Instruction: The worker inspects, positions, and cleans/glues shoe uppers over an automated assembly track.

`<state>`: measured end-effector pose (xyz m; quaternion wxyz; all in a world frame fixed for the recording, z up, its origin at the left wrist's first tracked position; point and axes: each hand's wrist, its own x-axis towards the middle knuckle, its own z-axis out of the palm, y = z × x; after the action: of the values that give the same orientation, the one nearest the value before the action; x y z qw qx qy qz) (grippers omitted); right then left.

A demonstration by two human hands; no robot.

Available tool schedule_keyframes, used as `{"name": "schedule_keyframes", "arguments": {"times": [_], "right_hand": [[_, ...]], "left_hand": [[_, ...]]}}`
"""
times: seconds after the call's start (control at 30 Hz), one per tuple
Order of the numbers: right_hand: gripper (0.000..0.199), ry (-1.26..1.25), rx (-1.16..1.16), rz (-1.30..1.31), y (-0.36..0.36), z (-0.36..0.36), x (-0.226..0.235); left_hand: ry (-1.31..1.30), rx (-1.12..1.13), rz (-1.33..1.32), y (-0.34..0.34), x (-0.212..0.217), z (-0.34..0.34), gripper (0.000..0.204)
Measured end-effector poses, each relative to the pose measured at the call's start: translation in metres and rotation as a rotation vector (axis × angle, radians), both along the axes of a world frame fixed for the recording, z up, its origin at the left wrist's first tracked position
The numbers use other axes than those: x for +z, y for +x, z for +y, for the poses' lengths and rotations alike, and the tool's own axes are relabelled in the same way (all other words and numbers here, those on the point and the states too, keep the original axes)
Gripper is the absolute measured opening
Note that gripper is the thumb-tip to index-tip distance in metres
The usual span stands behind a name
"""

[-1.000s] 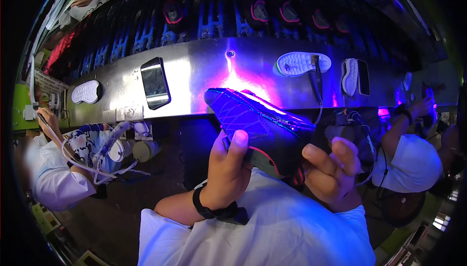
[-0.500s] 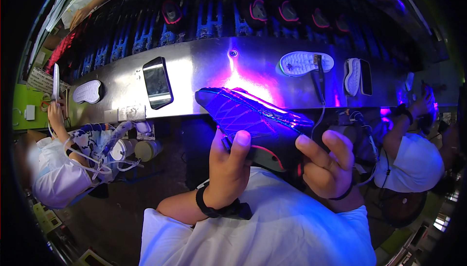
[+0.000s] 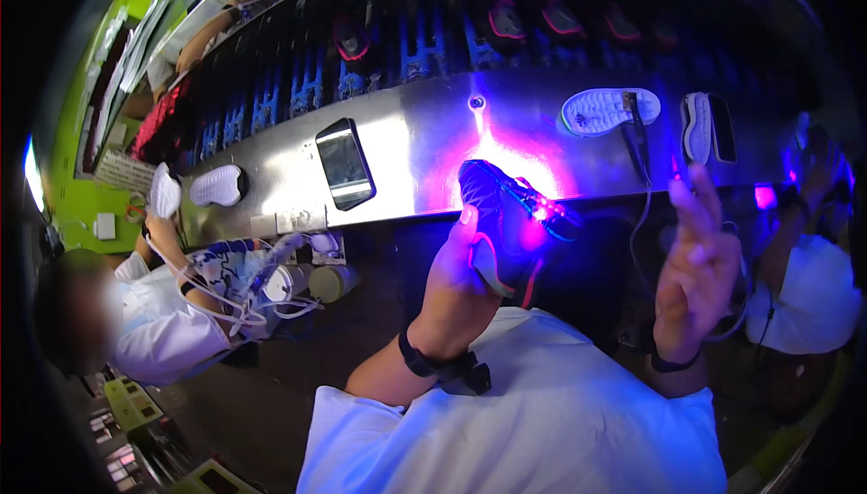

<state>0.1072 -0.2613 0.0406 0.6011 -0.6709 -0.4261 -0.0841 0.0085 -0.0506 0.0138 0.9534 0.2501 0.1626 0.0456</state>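
Observation:
My left hand [image 3: 456,286] grips a dark shoe upper [image 3: 506,214] with red trim, held in front of the bench's near edge. The thumb presses on its side, and my other fingers are hidden behind it. Violet-blue light falls over the shoe, with bright pink spots along its right edge. My right hand [image 3: 695,268] is off the shoe, raised to the right with its fingers apart and nothing in it. Beyond that hand, a white shoe sole [image 3: 610,111] lies on the bench, a slim corded tool [image 3: 638,137] resting across its right end.
The metal bench [image 3: 411,137] carries a phone [image 3: 344,164], another white sole [image 3: 217,186], and a sole [image 3: 696,128] beside a dark phone [image 3: 722,128]. Behind runs a dark rack [image 3: 420,47] with several red-edged shoe parts. Co-workers [image 3: 172,313] sit on both sides; the left one holds a white sole.
My right hand has let go of the shoe and moved right. The shoe has turned in my left hand, its toe now pointing away. The whole view has shifted and tilted.

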Motion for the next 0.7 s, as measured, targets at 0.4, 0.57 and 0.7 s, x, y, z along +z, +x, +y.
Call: {"name": "schedule_keyframes", "arguments": {"times": [0.4, 0.57, 0.7], "right_hand": [[0.041, 0.059, 0.460, 0.428, 0.031, 0.031, 0.009], [0.033, -0.006, 0.409, 0.456, 0.030, 0.032, 0.011], [0.028, 0.118, 0.424, 0.654, 0.023, 0.025, 0.006]], "left_hand": [[0.323, -0.162, -0.210, 0.000, -0.011, 0.019, 0.072], [0.454, -0.156, -0.214, 0.008, -0.001, 0.012, 0.076], [0.635, -0.124, -0.209, 0.022, 0.001, 0.009, 0.076]]}}
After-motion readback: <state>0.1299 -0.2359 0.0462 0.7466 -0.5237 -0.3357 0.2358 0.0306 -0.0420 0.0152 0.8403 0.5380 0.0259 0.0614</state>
